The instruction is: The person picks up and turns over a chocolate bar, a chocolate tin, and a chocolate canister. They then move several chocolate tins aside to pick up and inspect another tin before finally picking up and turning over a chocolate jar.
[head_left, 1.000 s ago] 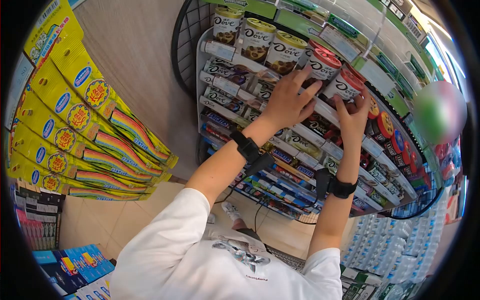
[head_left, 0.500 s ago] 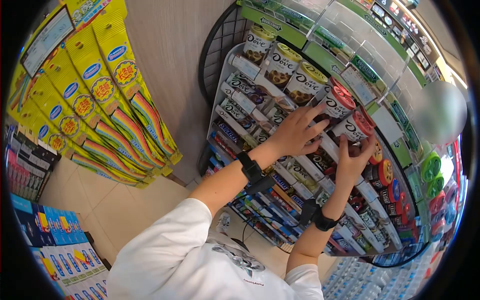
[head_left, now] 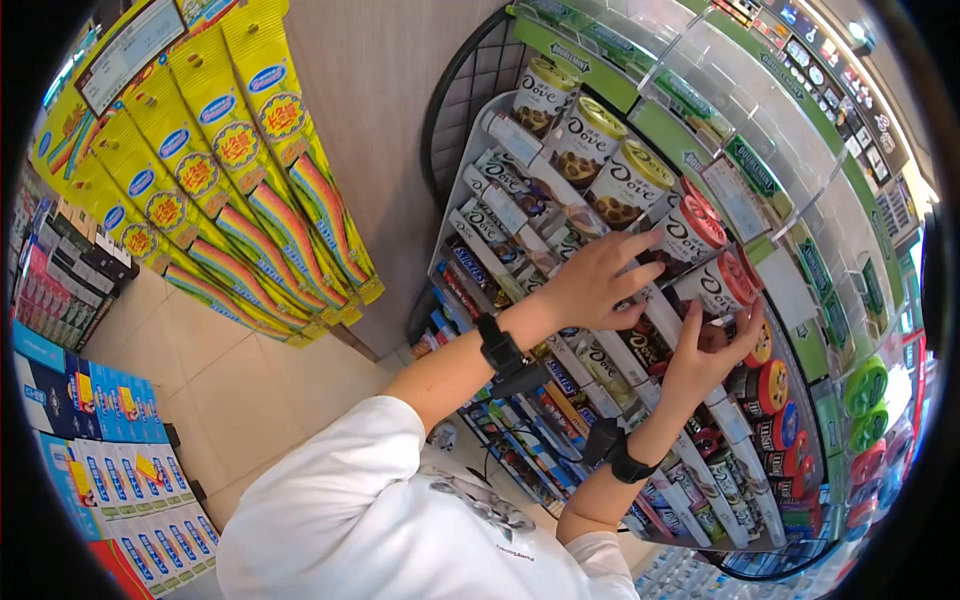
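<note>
The round white Dove tub with a red lid sits near the right end of the top row of the curved white candy rack. It looks light, hard and smooth, so hold it around its round wall. The right hand cups it from below with fingers half bent. I cannot tell if it grips. The left hand is spread wide, fingertips at a second red-lidded tub. The hands hide the packs behind them.

Red-lidded round Dove tub: left hand, fingers spread, touched it. Second red-lidded tub: right hand curled just beneath. Three gold-lidded Dove tubs stood alongside.
</note>
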Tool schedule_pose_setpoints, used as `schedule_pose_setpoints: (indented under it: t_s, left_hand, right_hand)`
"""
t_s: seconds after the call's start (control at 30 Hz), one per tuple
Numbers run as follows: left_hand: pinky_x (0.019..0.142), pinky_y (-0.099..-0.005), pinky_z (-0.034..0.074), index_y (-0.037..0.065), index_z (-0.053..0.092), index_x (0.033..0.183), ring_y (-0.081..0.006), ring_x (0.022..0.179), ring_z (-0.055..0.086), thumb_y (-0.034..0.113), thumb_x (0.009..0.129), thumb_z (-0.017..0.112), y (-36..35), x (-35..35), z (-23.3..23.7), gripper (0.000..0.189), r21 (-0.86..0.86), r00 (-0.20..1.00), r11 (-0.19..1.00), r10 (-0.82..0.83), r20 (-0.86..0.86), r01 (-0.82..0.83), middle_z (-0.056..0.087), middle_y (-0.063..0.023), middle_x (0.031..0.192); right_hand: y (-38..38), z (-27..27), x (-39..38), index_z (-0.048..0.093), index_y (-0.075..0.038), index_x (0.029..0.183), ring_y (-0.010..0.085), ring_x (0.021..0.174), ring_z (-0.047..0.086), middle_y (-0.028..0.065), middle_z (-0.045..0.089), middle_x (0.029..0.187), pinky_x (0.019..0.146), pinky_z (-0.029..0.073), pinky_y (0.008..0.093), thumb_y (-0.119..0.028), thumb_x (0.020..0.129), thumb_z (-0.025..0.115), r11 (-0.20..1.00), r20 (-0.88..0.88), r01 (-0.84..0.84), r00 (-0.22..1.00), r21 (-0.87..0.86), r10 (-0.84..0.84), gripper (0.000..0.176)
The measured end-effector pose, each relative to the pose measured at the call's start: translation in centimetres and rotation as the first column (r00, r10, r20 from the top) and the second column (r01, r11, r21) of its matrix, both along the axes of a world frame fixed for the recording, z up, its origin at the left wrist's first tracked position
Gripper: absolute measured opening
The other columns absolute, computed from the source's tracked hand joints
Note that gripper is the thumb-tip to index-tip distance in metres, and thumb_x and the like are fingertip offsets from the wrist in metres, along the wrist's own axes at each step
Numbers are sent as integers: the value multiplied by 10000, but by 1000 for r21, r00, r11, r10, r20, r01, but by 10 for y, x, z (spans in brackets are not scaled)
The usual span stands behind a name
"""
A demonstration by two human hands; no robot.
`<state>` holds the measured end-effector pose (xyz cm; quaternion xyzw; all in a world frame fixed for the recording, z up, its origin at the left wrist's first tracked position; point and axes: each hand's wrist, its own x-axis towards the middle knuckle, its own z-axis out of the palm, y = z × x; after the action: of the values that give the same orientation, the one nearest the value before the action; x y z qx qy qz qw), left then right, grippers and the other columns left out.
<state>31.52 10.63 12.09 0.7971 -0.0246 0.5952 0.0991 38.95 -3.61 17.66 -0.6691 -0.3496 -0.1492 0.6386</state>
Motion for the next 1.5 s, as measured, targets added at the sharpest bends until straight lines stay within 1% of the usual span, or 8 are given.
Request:
schedule_pose_setpoints:
  t_s: [0.37,0.5,0.63,0.93,1.1,1.37,1.43,1.5]
  left_hand:
    - [916,-426,426,68,464,1179,-364,1098,496,154,679,680,12,-24,19,552,-182,987,971,-158,6,156,465,-181,1256]
    - [930,-387,415,-5,428,1216,-298,1136,491,55,739,646,64,-49,42,528,-236,948,968,149,282,-82,480,-174,1233]
    - [973,-400,384,-2,310,1308,-289,1183,445,107,766,689,118,-59,55,671,-483,947,865,259,190,-140,395,-163,1263]
    - [932,-416,437,70,274,1354,-330,1148,474,176,709,764,148,-55,55,816,-481,965,842,260,-35,-244,319,-176,1302]
    - [904,-392,456,71,340,1330,-314,1090,519,149,684,775,143,-54,59,783,-490,934,799,342,-104,-347,447,-168,1235]
    - [899,-364,457,63,337,1336,-271,1092,519,70,677,755,152,-63,59,780,-504,956,831,290,32,-235,466,-162,1199]
    - [896,-353,458,74,280,1365,-247,1090,506,24,678,749,152,-65,58,834,-616,965,782,78,252,98,446,-159,1197]
    - [922,-368,441,81,252,1391,-237,1068,503,58,702,746,145,-72,59,848,-621,949,758,4,314,202,426,-150,1212]
  right_hand:
    - [-2,-11,4,245,-48,1422,88,701,530,188,376,1351,613,427,208,-1,804,646,1000,34,21,999,17,-21,738]
    - [-2,-17,10,265,-48,1418,92,712,507,178,404,1307,651,429,226,-61,860,607,997,131,75,988,12,-76,654]
    - [2,-19,11,279,-54,1415,87,692,491,168,408,1292,630,415,215,-65,864,609,993,141,112,983,39,-116,642]
    - [7,-21,9,228,-56,1395,112,714,554,189,405,1275,598,441,208,-54,873,590,981,164,142,973,132,-163,636]
    - [6,-19,6,231,-59,1390,130,745,583,183,416,1265,626,459,218,10,855,565,980,146,126,978,152,-148,634]
    - [5,-19,6,241,-48,1382,95,695,544,167,422,1267,583,427,196,11,864,558,981,140,137,978,136,-156,610]
    - [6,-21,8,246,-46,1382,90,691,540,163,421,1273,575,418,192,7,866,560,981,171,117,975,154,-143,606]
    - [5,-23,8,247,-46,1382,88,692,540,161,421,1276,575,417,191,8,866,559,981,164,121,976,150,-145,605]
